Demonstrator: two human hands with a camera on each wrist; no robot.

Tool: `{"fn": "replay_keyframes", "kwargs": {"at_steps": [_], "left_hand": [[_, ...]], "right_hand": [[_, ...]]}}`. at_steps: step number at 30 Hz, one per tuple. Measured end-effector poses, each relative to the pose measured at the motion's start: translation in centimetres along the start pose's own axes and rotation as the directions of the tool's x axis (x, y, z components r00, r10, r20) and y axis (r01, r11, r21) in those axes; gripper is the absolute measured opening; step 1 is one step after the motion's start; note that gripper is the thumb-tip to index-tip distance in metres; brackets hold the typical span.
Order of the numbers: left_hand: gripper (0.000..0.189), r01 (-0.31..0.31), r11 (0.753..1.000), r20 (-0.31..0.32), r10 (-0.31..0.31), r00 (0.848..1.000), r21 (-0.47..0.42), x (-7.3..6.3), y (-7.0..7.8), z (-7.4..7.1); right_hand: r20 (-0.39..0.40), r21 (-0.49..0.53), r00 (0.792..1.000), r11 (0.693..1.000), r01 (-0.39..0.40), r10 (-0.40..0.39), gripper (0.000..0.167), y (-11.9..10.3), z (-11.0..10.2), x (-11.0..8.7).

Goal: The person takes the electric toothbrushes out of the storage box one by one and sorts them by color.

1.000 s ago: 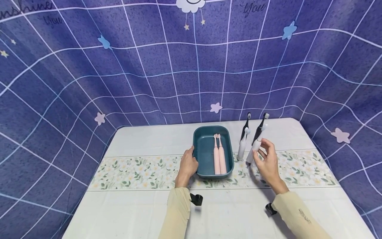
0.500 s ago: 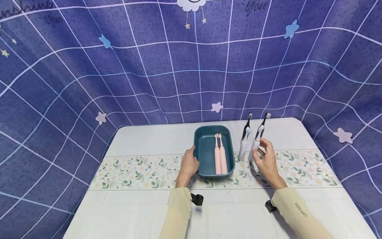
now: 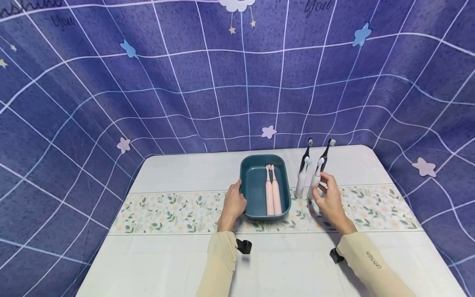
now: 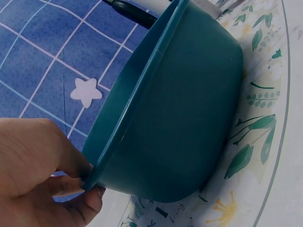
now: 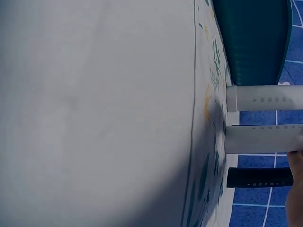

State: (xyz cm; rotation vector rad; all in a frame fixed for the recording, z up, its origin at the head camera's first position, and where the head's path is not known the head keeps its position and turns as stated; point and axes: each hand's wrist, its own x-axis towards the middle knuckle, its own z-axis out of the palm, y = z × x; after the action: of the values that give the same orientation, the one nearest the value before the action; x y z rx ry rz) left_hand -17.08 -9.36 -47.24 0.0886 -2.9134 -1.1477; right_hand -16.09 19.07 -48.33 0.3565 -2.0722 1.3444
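Observation:
My left hand [image 3: 233,204] pinches the left rim of a teal plastic bin [image 3: 254,196], thumb and fingers on either side of the edge in the left wrist view. Two pink electric toothbrushes [image 3: 277,198] lie side by side in the bin's right half. To the right of it, my right hand [image 3: 331,202] holds a white electric toothbrush [image 3: 315,180] upright between thumb and fingers, its base right at the tabletop. A second white electric toothbrush [image 3: 301,183] stands just left of it. Behind them stand two black electric toothbrushes [image 3: 304,159], their lower parts partly hidden.
The white tablecloth [image 3: 178,260] has a floral band [image 3: 159,212] across its middle. A blue grid-patterned curtain [image 3: 185,95] rises behind the table and along both sides. The upright toothbrushes stand close together beside the bin's right wall.
The white toothbrush in my right hand has gone from tilted to upright and down to the table, in front of the right black one. My left hand keeps its hold on the bin.

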Motion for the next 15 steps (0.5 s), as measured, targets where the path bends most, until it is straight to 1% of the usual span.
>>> {"fn": "replay_keyframes", "kwargs": {"at_steps": [9,15], "left_hand": [[0.053,-0.01,1.0,-0.009,0.01,1.0,0.006,0.05,-0.22,0.1],[0.053,-0.015,1.0,-0.007,0.015,1.0,0.003,0.03,-0.29,0.04]], "right_hand": [[0.022,-0.018,1.0,1.0,-0.005,0.005,0.049,-0.28,-0.14,0.12],[0.055,-0.023,0.998,1.0,-0.01,0.012,0.054,-0.02,-0.22,0.05]]}}
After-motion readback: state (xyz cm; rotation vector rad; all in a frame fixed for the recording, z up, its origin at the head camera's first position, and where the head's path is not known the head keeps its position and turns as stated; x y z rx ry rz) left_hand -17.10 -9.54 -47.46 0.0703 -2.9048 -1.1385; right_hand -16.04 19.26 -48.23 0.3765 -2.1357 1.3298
